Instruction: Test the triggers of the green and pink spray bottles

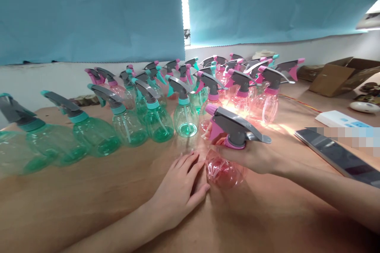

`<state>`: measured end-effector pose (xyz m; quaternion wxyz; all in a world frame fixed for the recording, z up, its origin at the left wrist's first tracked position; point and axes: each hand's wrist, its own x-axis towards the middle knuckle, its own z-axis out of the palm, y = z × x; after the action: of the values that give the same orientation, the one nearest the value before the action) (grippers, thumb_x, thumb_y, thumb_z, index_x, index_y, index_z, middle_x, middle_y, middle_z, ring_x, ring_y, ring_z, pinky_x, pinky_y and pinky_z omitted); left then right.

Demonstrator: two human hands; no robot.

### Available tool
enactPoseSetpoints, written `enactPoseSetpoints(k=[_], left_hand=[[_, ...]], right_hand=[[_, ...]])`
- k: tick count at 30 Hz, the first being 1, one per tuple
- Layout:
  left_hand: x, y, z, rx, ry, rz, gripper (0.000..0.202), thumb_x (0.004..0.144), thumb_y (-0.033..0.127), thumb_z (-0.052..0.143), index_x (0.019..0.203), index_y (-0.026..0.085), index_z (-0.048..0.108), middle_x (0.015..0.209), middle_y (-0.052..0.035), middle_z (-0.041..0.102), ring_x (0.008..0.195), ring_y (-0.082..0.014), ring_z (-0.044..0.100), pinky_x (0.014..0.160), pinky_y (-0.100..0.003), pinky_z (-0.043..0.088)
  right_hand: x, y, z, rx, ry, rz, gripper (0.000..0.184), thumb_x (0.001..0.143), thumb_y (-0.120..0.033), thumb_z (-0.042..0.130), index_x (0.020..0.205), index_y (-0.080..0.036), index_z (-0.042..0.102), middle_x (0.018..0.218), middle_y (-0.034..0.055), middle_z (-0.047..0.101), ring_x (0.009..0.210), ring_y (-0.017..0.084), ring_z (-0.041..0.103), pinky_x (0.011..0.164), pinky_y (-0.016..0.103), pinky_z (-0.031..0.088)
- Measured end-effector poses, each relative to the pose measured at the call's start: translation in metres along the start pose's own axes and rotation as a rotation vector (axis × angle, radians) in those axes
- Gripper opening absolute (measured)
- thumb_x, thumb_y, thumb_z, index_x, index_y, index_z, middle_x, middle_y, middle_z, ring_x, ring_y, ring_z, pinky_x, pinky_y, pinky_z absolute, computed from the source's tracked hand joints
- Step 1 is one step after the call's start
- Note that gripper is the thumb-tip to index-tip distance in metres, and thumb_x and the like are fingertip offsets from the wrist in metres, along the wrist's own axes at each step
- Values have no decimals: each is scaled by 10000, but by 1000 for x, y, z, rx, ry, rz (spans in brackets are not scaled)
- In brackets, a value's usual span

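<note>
A pink spray bottle (226,172) with a grey and pink trigger head stands slightly tilted in front of me. My right hand (252,156) is wrapped round its neck from behind and to the right, with fingertips showing by the pink trigger. My left hand (185,184) lies flat on the table just left of the bottle, fingers stretched out and holding nothing. Close beyond my hands stand a clear green spray bottle (186,116) and a darker green spray bottle (159,124).
More green bottles (96,136) run off to the left, and pink bottles (265,104) crowd the back right. On the wooden table (118,205) at right lie a phone (335,152), a white power strip (341,119), a white mouse (364,107) and an open cardboard box (332,77).
</note>
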<state>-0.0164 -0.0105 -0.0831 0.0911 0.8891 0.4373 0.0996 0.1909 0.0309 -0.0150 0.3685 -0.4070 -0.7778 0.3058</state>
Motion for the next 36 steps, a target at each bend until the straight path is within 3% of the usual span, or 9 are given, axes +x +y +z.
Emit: enactPoseSetpoints(k=[4, 10, 16, 20, 23, 26, 32, 36], left_hand=[[1, 0, 0, 1, 6, 1, 461, 943, 359, 520, 1346, 139, 478, 1465, -174, 452, 1365, -326, 397, 1108, -550, 347], [1, 0, 1, -21, 33, 8, 401, 940, 351, 528, 1296, 165, 513, 1453, -162, 470, 1356, -322, 412, 1104, -550, 350], [1, -2, 1, -10, 50, 21, 401, 928, 341, 540, 1287, 163, 522, 1434, -152, 490, 1350, -331, 412, 1107, -558, 352], [1, -3, 1, 20, 62, 24, 403, 940, 350, 513, 1296, 163, 514, 1425, -155, 494, 1325, -336, 435, 1082, -568, 379], [2, -5, 2, 24, 88, 38, 372, 944, 355, 502, 1270, 178, 537, 1389, -148, 524, 1288, -337, 470, 1054, -561, 412], [2, -8, 5, 10, 128, 51, 381, 952, 375, 491, 1289, 201, 527, 1352, -125, 554, 1263, -328, 494, 1055, -552, 413], [1, -16, 9, 13, 177, 75, 397, 955, 404, 493, 1318, 243, 512, 1397, -98, 530, 1288, -319, 477, 1073, -529, 397], [0, -16, 9, 39, 171, 46, 414, 968, 416, 475, 1348, 255, 506, 1397, -95, 535, 1284, -314, 491, 1062, -521, 412]], right_hand=[[1, -2, -1, 51, -32, -8, 47, 728, -257, 531, 692, -237, 554, 631, -20, 609, 582, 160, 580, 528, 293, 498], [1, 6, 2, 186, -50, 17, 230, 713, -231, 575, 925, -272, 653, 802, -3, 712, 821, 220, 706, 682, 329, 592], [1, 7, 10, 232, 63, -3, 194, 732, -264, 620, 926, -265, 627, 972, 33, 721, 866, 227, 709, 726, 359, 613], [0, 1, 11, 171, 78, 12, 71, 756, -278, 663, 800, -253, 612, 803, -3, 695, 727, 188, 677, 702, 352, 596], [-3, -2, 11, 145, 111, 44, 179, 774, -362, 713, 903, -267, 634, 743, -17, 678, 714, 192, 663, 688, 349, 578], [-8, -3, 7, 108, 123, 36, 339, 751, -417, 755, 1030, -273, 629, 813, -10, 693, 763, 197, 669, 724, 350, 566], [-25, 5, 2, -5, 47, -5, 384, 757, -464, 750, 1065, -269, 630, 1082, 29, 702, 994, 241, 658, 871, 365, 530], [-39, 12, 1, -66, 12, -14, 473, 758, -445, 749, 1166, -281, 574, 1116, 23, 690, 994, 242, 655, 862, 380, 533]])
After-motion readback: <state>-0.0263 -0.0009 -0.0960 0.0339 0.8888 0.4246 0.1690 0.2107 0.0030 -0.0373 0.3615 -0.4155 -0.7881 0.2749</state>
